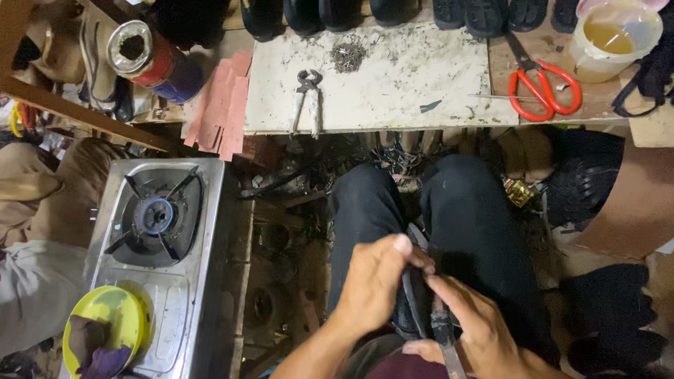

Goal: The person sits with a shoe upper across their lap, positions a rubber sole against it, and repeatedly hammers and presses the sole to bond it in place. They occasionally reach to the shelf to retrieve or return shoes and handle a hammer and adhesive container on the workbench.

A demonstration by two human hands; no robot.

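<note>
Both my hands work in my lap, over dark trousers. My left hand (375, 277) grips a black shoe (414, 309), thumb pressed on its strap. My right hand (474, 326) holds a thin metal tool (449, 347) against the same shoe. Most of the shoe is hidden by my fingers. On the worn white bench (393, 77) ahead lie pincers (307, 95), a small pile of nails (348, 55) and red-handled scissors (544, 88).
A steel single-burner gas stove (158, 238) stands at my left, with a yellow-green lid (105, 326) holding rags on it. A red can (147, 56), pink material pieces (221, 109), a tub of yellowish glue (616, 35) and dark shoes along the bench's far edge surround me.
</note>
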